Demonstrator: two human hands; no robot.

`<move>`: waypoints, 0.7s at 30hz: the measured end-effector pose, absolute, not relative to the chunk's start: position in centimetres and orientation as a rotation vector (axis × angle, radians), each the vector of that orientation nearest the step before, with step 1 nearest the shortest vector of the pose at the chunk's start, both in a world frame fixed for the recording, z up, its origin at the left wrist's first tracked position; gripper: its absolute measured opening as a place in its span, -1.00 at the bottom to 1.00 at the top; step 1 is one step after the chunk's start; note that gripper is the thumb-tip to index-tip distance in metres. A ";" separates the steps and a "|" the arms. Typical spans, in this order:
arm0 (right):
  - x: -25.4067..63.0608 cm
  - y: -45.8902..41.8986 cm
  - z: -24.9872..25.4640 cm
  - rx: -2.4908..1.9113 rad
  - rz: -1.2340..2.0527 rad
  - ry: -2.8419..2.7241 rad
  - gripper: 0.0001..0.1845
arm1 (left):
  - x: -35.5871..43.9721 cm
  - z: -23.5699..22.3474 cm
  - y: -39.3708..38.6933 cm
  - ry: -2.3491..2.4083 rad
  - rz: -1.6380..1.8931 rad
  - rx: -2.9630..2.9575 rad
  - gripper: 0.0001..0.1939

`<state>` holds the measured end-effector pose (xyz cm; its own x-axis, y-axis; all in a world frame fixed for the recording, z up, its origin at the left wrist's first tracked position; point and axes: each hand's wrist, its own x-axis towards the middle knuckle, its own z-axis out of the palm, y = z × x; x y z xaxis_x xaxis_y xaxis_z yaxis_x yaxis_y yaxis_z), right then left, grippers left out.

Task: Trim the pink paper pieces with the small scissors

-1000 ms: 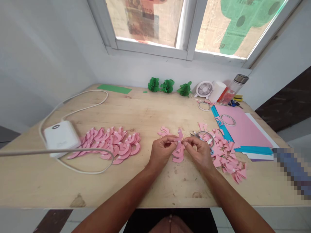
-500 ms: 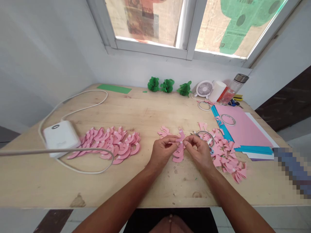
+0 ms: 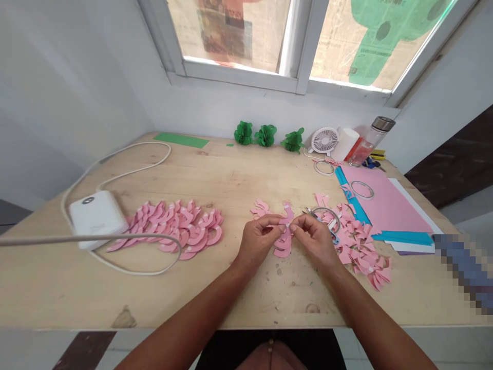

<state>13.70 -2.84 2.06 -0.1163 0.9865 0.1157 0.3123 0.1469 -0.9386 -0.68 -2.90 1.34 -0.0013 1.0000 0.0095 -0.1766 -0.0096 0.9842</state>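
A curved pink paper cutout (image 3: 283, 251) with small white patches is held just above the table between my two hands. My left hand (image 3: 259, 239) is closed, its thumb and index finger pinching the left side of the cutout. From the other side, my right hand (image 3: 315, 241) has thumb and fingertips pressed together at the cutout's right edge, beside a small white patch. A few pink paper pieces (image 3: 260, 208) lie beyond my left hand. Partly hidden by my right hand, a pair of scissors (image 3: 334, 237) rests among pink paper scraps (image 3: 362, 249).
Overlapping pink cutouts (image 3: 185, 226) are heaped at the left, beside a white power bank (image 3: 96, 213) with a looping cable. Rings of tape (image 3: 362, 190) and coloured paper sheets (image 3: 393, 200) lie right. Green paper shapes (image 3: 265, 135), a fan (image 3: 324, 140) and a bottle (image 3: 372, 141) stand behind.
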 end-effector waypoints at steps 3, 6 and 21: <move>13.7 -2.8 1.9 -1.291 0.997 -1.530 -0.87 | -0.7 1.5 -2.9 1.067 1.291 1.074 -0.90; 13.7 -2.7 1.8 -1.291 0.995 -1.487 -0.83 | -0.7 1.7 -3.0 1.041 1.281 1.043 -0.88; 13.5 -3.1 2.2 -1.293 1.118 -1.617 -0.77 | -0.9 1.4 -2.9 1.027 1.343 0.953 -0.73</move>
